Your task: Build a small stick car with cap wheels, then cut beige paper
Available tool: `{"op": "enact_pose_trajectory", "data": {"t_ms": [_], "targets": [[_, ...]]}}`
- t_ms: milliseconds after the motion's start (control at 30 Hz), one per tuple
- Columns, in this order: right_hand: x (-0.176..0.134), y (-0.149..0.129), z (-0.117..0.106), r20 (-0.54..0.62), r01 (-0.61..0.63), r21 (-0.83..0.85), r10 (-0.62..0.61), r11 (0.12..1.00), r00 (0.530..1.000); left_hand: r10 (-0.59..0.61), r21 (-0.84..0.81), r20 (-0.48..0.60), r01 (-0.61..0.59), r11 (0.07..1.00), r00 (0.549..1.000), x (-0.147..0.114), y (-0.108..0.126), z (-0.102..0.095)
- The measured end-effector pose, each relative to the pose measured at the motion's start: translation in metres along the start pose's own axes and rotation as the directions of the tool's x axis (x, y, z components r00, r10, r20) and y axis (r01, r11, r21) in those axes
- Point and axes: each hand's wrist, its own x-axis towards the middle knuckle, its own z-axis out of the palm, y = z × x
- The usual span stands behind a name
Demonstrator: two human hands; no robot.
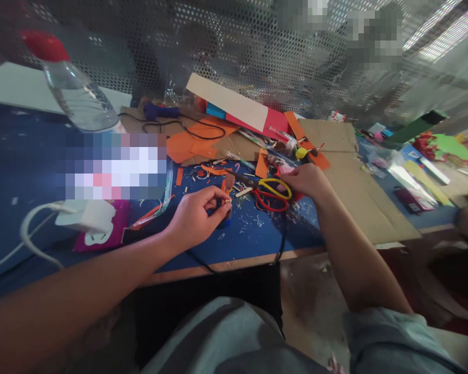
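While the left hand [198, 214] pinches a small piece [228, 201] between thumb and fingers above the blue table [245, 246], the right hand [306, 180] (grip unclear, I cannot tell) is just beside the scissors [262, 183].

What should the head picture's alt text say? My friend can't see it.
At a messy blue table, a person's left hand pinches something tiny, too blurry to name, and their right hand is beside red-and-yellow scissors. Orange paper and cardboard lie around; a red-capped bottle is at the picture's left.
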Motion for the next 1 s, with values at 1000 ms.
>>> {"op": "enact_pose_trajectory", "data": {"t_ms": [1000], "targets": [[0.013,-0.004,-0.011,0.121,-0.121,0.984,-0.008,-0.132,0.993,0.002,-0.075,0.013,-0.001,0.997,1.0,-0.001,-0.001,-0.001]]}}
